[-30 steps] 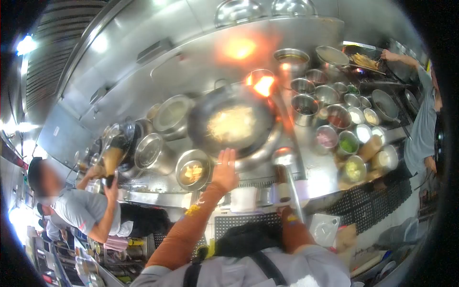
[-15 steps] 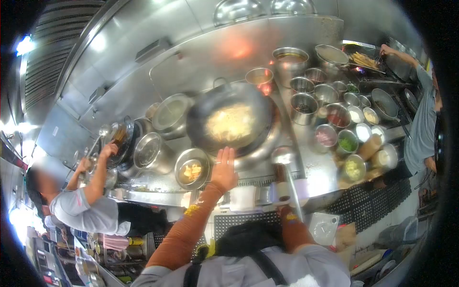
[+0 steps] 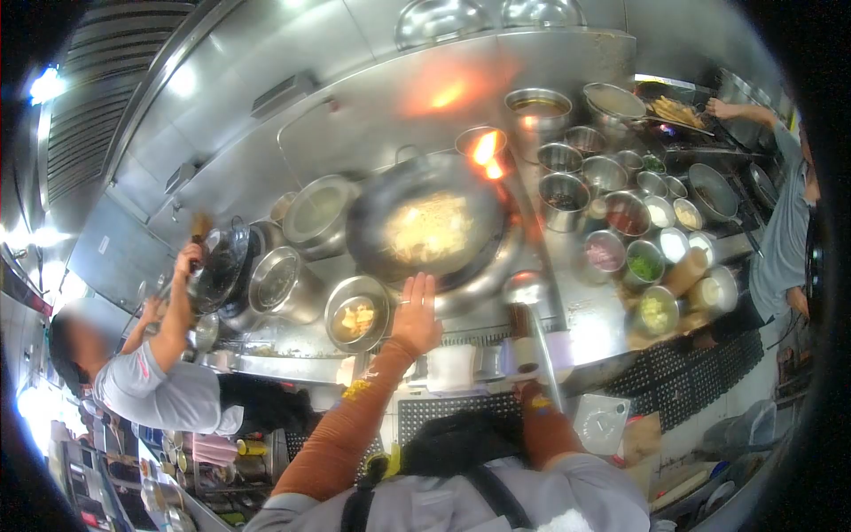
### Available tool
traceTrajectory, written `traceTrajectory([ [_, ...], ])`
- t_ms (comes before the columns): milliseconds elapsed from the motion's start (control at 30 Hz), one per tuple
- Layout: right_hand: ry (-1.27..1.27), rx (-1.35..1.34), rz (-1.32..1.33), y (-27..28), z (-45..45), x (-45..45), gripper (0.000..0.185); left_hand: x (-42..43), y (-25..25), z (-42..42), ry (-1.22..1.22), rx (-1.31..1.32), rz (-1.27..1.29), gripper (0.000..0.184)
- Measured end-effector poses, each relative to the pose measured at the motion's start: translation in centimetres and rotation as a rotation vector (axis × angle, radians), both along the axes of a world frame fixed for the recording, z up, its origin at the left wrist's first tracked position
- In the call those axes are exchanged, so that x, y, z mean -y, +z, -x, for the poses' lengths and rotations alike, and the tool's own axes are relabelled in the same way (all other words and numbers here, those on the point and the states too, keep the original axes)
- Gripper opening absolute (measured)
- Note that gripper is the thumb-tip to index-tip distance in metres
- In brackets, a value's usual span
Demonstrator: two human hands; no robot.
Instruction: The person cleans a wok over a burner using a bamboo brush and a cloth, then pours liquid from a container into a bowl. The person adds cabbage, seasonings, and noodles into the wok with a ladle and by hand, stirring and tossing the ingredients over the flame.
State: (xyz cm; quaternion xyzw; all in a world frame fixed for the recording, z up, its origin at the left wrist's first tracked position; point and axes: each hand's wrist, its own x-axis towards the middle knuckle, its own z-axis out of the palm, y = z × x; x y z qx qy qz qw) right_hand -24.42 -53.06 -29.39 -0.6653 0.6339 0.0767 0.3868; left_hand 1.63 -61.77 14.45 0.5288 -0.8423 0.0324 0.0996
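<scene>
My left hand [image 3: 416, 314] lies flat at the near rim of a large wok [image 3: 368, 232], its fingers stretched out together toward it. Whether the fingertips touch the rim cannot be made out. Pale yellow food, blurred, fills the middle of the wok [image 3: 429, 227]. On the right, my sleeved forearm [image 3: 539, 421] reaches the counter's front edge; the hand itself is hidden there. Beside it a ladle [image 3: 526, 288] rests with its long handle pointing toward me. A metal bowl with yellow pieces [image 3: 356, 319] stands left of my left hand.
Steel pots and small tubs of ingredients, including chopped greens [image 3: 645, 268], crowd the right counter. A lidded pot [image 3: 275, 277] stands at left. One co-worker [image 3: 158, 386] holds a brush [image 3: 200, 227] over another wok; a second person [image 3: 771, 239] works far right. Flame glows [image 3: 486, 151] behind my wok.
The orange flame glow behind the wok has grown brighter. The left co-worker's hand and brush have risen. The right person's hand has shifted slightly. My left hand stays in place.
</scene>
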Motion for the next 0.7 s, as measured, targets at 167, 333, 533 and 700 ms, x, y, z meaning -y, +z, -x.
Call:
traceTrajectory([
  [167,-0.005,0.001,-0.007,0.41,0.13,-0.03,0.042,-0.1,0.25,0.05,-0.002,0.018,-0.014,0.087],
  [333,-0.004,-0.003,-0.009,0.32,0.23,-0.18,0.042,-0.04,0.23,0.12,-0.002,0.018,-0.006,0.087],
  [533,-0.003,-0.007,-0.005,-0.03,0.13,-0.31,0.042,-0.16,0.5,0.28,0.045,0.027,-0.045,0.086],
  [700,0.0,-0.011,-0.002,-0.15,0.16,-0.4,0.042,-0.02,0.13,0.0,0.002,0.011,-0.009,0.087],
])
